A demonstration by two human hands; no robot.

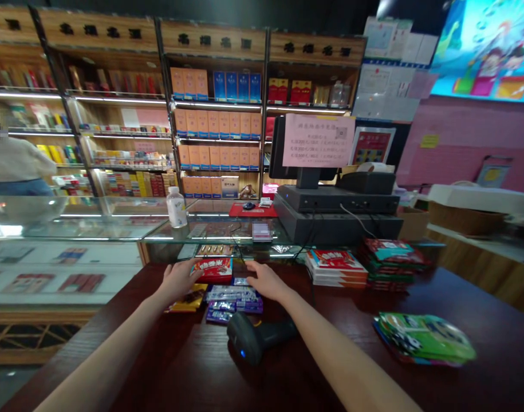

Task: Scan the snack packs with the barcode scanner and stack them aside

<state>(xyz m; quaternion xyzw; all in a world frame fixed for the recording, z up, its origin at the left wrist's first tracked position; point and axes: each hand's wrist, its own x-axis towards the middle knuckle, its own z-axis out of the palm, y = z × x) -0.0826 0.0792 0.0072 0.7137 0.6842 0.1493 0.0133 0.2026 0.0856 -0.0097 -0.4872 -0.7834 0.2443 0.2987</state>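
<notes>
My left hand (180, 280) grips the left end of a flat red box (213, 269) with white lettering, its fingers at the box's back edge and the thumb in front. My right hand (266, 280) is beyond the box's right end, apart from it, with fingers stretched out and nothing seen in them. Purple shiny snack packets (233, 300) lie between my hands in a loose pile. Under my left wrist is a yellow packet (193, 298), partly covered. Closer to me, a black handheld barcode scanner (248, 337) lies with a blue light on, partly behind my right forearm.
Stacked red-and-white boxes (335, 268) and dark red packets (390, 260) stand right of my hands. Green packets (425, 337) lie at the right. Behind are a monitor (313, 143), a white bottle (176, 207) and a glass counter (94, 220). A person (19, 160) stands far left.
</notes>
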